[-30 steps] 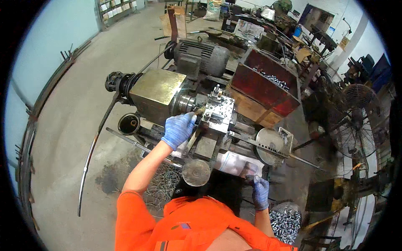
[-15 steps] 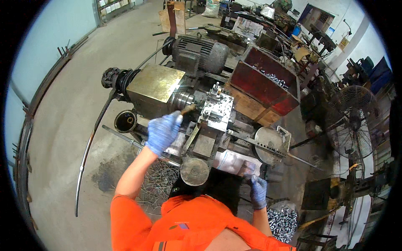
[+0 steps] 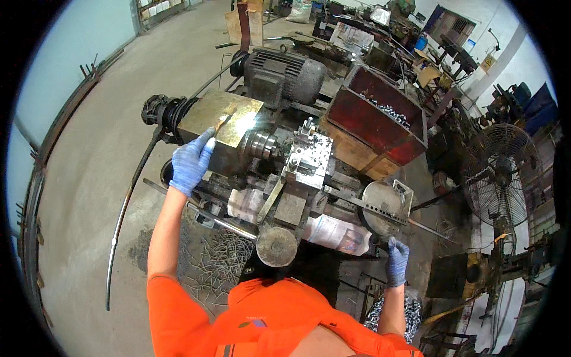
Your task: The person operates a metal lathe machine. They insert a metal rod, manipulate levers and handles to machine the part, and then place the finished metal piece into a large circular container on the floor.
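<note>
Left hand (image 3: 191, 163), blue-gloved: closed around a small brush (image 3: 224, 121) whose tip rests on the brass-coloured headstock cover (image 3: 223, 119) of the lathe (image 3: 279, 172). Half a second ago this hand was lower and further right, beside the chuck (image 3: 262, 144); it has since moved up and left onto the cover. Arm extended forward, bare forearm rising from an orange sleeve (image 3: 172, 309), wrist straight.

Right hand (image 3: 397, 262), blue-gloved: clenched on a dark handle below the round turret wheel (image 3: 383, 208) at the lathe's right end; position unchanged from the earlier frames. Forearm held upright, elbow low near the body.

Count: two gloved hands; one brush; one lathe; one grey electric motor (image 3: 284, 74) behind the headstock; one red bin (image 3: 377, 122) holding small bright metal parts; one round handwheel (image 3: 276, 246) nearest the person; one pedestal fan (image 3: 502, 172) at right; one long curved dark bar (image 3: 128, 202) on the floor at left. Metal swarf (image 3: 217, 262) lies scattered on the floor below the machine.
</note>
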A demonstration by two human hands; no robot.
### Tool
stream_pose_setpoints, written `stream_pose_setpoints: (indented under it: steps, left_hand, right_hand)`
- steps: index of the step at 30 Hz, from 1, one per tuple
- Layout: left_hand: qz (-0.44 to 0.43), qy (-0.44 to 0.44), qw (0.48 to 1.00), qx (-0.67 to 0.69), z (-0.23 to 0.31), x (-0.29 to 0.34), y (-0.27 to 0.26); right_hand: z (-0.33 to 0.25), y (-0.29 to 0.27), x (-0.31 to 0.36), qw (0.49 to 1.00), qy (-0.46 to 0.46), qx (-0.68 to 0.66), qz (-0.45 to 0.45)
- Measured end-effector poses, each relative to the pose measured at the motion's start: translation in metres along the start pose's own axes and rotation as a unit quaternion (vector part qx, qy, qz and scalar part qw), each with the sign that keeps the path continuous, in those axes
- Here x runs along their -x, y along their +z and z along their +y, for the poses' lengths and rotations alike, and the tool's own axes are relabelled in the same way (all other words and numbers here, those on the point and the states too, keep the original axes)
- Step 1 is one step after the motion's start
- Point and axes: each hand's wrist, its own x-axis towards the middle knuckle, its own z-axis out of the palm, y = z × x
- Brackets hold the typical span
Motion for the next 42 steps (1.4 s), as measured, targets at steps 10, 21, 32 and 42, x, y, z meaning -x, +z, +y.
stream_pose_setpoints:
  steps: [10,21,32,42]
  left_hand:
    - [0.163,-0.411,0.887,0.13,-0.08,0.148,-0.019]
    - [-0.324,-0.344,0.878,-0.072,-0.151,0.267,0.113]
    - [-0.503,-0.06,0.82,-0.265,-0.185,0.2,0.097]
    - [-0.292,-0.443,0.848,-0.012,-0.251,0.24,0.021]
  right_hand:
    - [0.008,-0.048,-0.016,0.993,-0.022,-0.02,0.112]
    - [-0.02,-0.035,-0.003,0.991,0.0,0.037,0.128]
    - [0.033,-0.084,-0.028,0.972,-0.013,0.119,0.202]
    - [0.053,-0.174,-0.116,0.74,0.071,0.667,0.052]
